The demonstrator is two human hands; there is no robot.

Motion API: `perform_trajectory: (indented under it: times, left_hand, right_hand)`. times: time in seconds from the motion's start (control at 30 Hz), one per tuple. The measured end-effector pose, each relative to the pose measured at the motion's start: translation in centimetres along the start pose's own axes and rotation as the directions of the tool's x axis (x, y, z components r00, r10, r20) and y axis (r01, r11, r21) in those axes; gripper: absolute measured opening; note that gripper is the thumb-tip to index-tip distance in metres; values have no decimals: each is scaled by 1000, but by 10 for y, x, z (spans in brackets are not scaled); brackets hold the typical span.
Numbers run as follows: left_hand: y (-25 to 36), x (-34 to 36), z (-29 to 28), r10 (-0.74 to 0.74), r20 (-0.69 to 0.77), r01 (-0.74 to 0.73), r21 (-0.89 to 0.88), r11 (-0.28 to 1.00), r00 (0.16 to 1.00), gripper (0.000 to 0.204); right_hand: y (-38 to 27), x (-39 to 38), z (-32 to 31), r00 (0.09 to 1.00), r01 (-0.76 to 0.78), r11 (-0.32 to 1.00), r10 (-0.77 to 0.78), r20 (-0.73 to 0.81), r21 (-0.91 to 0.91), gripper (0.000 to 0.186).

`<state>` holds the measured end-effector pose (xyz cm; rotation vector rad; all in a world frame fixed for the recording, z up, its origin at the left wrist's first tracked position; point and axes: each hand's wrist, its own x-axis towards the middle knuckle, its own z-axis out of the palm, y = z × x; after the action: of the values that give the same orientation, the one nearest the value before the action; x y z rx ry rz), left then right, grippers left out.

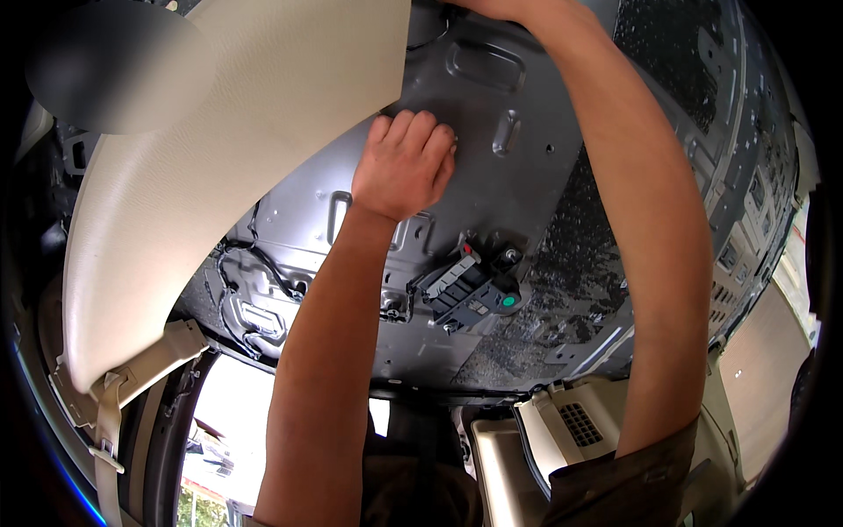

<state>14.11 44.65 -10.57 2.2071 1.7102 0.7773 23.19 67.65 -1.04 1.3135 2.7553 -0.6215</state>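
Note:
My left hand (404,165) is closed, fingers curled, just below the edge of a large beige leather-grained trim panel (219,132). Its fingertips are hidden, so whether it grips something does not show. Behind it spreads a dark grey pressed-metal sheet (351,180) with raised ribs and slots. My right arm bends up along the right side, and my right hand (502,7) reaches the top edge of the picture, where its fingers are cut off. Below and between my arms, a grey and black plastic module (470,290) with a green dot and a red part is fixed to the metal.
A black wiring harness (230,277) runs along the metal's left part. A beige seat belt (107,417) hangs at the lower left, by a bright opening. Beige trim with a dark grille (581,424) lies at the lower right. A blurred dark patch covers the upper left.

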Motion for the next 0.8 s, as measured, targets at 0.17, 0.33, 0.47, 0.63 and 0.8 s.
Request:
perform_trajectory:
  times: [0.17,0.33,0.47,0.63,0.8]
  left_hand:
    - [-4,-6,0,-31,31,29,62,998,999,14]
    - [-7,-12,-4,-40,6,39,33,999,999,15]
    - [0,-1,0,-8,-4,8,-10,1000,1000,14]
    - [2,2,3,2,5,-2,-24,1000,1000,13]
    - [-9,-13,-3,-46,21,45,83,996,999,14]
  right_hand:
    - [-8,12,25,995,56,964,-76,-69,-262,15]
    - [-14,17,35,982,126,953,-160,-104,-275,13]
    - [1,13,24,970,154,913,-212,-118,-378,14]
    - [6,6,16,980,136,907,-181,-78,-399,15]
    - [-11,16,30,963,211,937,-248,-104,-279,16]
